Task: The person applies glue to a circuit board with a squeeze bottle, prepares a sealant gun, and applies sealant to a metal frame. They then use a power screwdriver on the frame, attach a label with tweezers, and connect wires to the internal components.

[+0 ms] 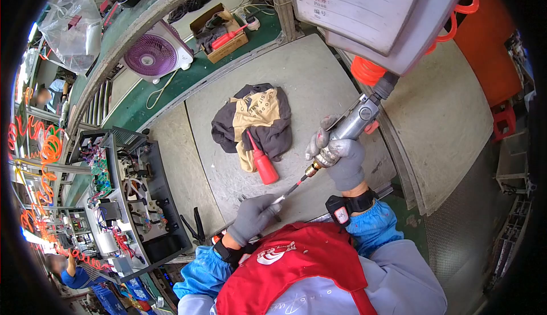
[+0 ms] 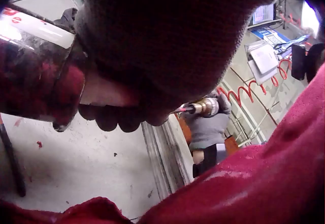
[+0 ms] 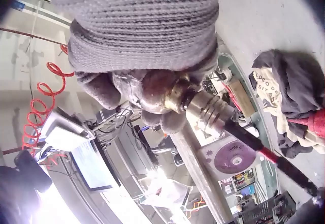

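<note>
In a grey glove, the right hand (image 1: 345, 158) grips a metal air driver (image 1: 358, 115) near its brass chuck. A long dark bit with a red band (image 3: 269, 155) runs from the chuck toward the left hand. The gloved left hand (image 1: 254, 218) pinches the pale tip of the bit (image 1: 279, 199) in front of the red apron. Seen from the left wrist, the left hand (image 2: 157, 41) is dark and its fingers are curled; what they hold is hidden there. A red squeeze bottle (image 1: 264, 167) lies on a dark and tan cloth (image 1: 256, 115) beyond the hands.
Black-handled pliers (image 1: 196, 224) lie left of the left hand. An open chassis with wiring (image 1: 142, 201) stands at the left. Behind are a purple fan (image 1: 149, 55) and a cardboard box (image 1: 228, 44). White cards (image 1: 364, 7) hang by the driver's coiled red hose (image 1: 367, 71).
</note>
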### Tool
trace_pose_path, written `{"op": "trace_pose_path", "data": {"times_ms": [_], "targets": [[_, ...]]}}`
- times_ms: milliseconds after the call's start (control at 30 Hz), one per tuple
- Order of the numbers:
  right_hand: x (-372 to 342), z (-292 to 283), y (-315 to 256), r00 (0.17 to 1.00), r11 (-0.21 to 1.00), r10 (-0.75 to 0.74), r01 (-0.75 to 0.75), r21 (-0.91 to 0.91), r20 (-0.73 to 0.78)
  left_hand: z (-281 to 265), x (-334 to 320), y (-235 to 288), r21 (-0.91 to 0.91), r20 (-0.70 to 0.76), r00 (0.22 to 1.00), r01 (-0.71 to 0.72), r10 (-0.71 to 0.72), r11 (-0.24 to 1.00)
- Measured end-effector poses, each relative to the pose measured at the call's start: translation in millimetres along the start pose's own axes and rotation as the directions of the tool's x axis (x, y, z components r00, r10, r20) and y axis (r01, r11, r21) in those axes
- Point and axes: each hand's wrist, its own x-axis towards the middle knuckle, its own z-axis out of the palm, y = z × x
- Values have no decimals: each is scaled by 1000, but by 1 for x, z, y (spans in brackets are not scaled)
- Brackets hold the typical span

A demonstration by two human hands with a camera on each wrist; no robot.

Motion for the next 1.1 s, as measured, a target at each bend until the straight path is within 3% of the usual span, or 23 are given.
{"op": "trace_pose_path", "data": {"times_ms": [100, 233, 333, 433, 567, 667, 867, 1067, 1100], "targets": [[-3, 5, 4, 987, 972, -37, -1, -234, -159, -2, -2, 1, -17, 5, 999, -41, 41, 999], [-6, 18, 14, 980, 990, 8, -36, -139, -196, -5, -5, 2, -13, -33, 999, -37, 37, 999], [-4, 4, 12, 949, 988, 146, -154, -7, -279, -6, -5, 1, -6, -41, 999, -25, 24, 1000], [0, -1, 9, 895, 995, 95, -93, 26, -435, -5, -5, -1, -11, -46, 998, -37, 36, 999], [5, 7, -7, 914, 998, 2, -29, -59, -406, -6, -4, 1, -18, -26, 999, -28, 27, 999], [6, 10, -12, 927, 999, -16, 28, 25, -375, -4, -4, -2, -39, -44, 998, -39, 37, 998], [1, 8, -4, 919, 997, 49, -20, 77, -391, -5, -5, 1, -17, -35, 999, -16, 15, 1000], [1, 8, 0, 908, 994, 54, -87, -61, -416, -6, -6, 0, 5, -3, 1000, 16, -16, 1000], [0, 7, 0, 929, 996, 61, -80, -38, -364, -6, -5, 1, 1, -10, 1000, 7, -7, 1000]]}}
